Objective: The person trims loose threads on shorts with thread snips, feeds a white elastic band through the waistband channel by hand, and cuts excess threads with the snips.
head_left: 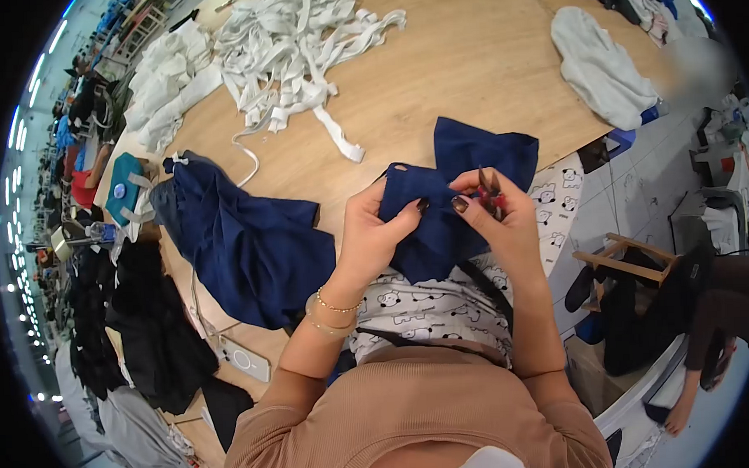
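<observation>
My left hand (378, 226) is closed on a navy blue piece of fabric (428, 240), its thumb on top near the middle. In my right hand (510, 217) is a small pair of thread snips (490, 195) with red handles, blades pointing up and away from me. The thumb and finger of that same hand also pinch the navy cloth. A small hole or slot shows near the fabric's far left corner. The cloth hangs over the table edge and my lap, where a white apron (427, 310) printed with black dogs lies.
A heap of white fabric strips (294, 55) lies at the far side of the wooden table (451, 74). Navy garments (243, 239) are piled on the left, near a phone (245, 359). A white cloth bundle (600, 69) sits far right. Another person (727, 304) is at the right beside a wooden stool (627, 258).
</observation>
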